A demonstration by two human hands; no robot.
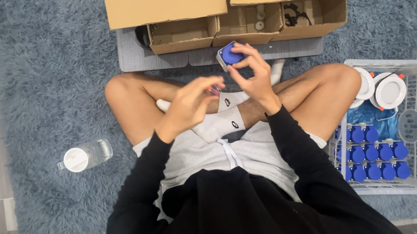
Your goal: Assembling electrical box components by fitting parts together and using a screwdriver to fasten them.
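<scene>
I sit cross-legged on a blue shaggy rug. My right hand (254, 76) holds a small blue and grey socket part (229, 55) up in front of me, fingers wrapped around its sides. My left hand (192, 104) is raised just left of it, fingers pinched on something tiny and reddish that is too small to identify. The two hands are a few centimetres apart, above my crossed shins and white socks.
Open cardboard boxes (166, 4) with white and blue parts stand ahead, smaller compartment boxes (246, 24) in front on a grey board. A white wire basket (416, 114) at right holds several blue parts and white round fixtures. A clear water bottle (84, 156) lies at left.
</scene>
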